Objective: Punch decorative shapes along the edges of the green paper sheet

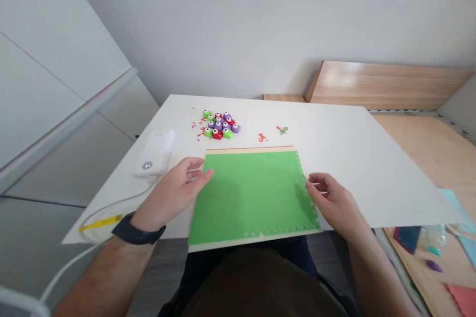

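A green sheet of paper [249, 190] lies flat on the white table with its near edge past the table's front. Small punched holes run along its right edge and part of its near edge. Pale and orange layers show beneath it. At the left edge, my left hand [182, 183] is loosely curved, its thumb over the green sheet and its fingers apart from the thumb. My right hand [332, 198] rests by the right edge, fingers bent and thumb apart, its fingertips close to the holes. Whether either hand touches the sheet is hard to tell.
Several small green, red and purple pieces resembling craft punches [218, 125] cluster at the back of the white table [372, 168]. Red paper bits [262, 137] and green-red bits [282, 130] lie nearby. A white device [155, 151] with a cable sits left; a wooden bed stands right.
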### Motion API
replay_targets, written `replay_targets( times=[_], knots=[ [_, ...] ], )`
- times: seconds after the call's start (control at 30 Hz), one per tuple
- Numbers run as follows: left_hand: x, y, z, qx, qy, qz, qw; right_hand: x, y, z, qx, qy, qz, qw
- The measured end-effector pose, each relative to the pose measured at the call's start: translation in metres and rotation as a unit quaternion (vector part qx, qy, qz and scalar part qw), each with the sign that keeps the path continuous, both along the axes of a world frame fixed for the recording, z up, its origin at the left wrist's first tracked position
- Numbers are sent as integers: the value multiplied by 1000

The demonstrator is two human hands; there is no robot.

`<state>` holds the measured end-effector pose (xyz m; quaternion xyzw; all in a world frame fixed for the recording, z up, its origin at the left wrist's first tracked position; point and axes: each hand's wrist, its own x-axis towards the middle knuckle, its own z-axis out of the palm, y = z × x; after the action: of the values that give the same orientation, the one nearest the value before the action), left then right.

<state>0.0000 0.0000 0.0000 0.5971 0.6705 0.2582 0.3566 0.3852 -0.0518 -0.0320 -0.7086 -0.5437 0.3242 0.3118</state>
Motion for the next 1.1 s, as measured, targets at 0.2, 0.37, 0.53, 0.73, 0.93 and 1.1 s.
replay_targets(
  times=[0.2, 0.37, 0.53, 0.73, 0.93, 1.1],
  knots=[
    [1, 5, -11, 7, -21, 46, 999, 1, 4, -3, 12, 16, 5, 1000],
    [3, 5, -18, -32, -145, 26, 989, -1, 4, -2, 10, 19, 7, 1000],
    [12, -3, -13, 16, 22, -33, 999, -2, 3, -1, 9, 28, 12, 999],
    [16, -9, -12, 70, 118, -7, 991, -2, 1, -2, 6, 32, 26, 999],
    [20, -11, -11, 94, 88, -1, 992, -4, 2, -1, 15, 17, 20, 1000],
    [24, -11, -13, 136, 101, -12, 986, -3, 0, -2, 12, 45, 33, 998]
  ],
)
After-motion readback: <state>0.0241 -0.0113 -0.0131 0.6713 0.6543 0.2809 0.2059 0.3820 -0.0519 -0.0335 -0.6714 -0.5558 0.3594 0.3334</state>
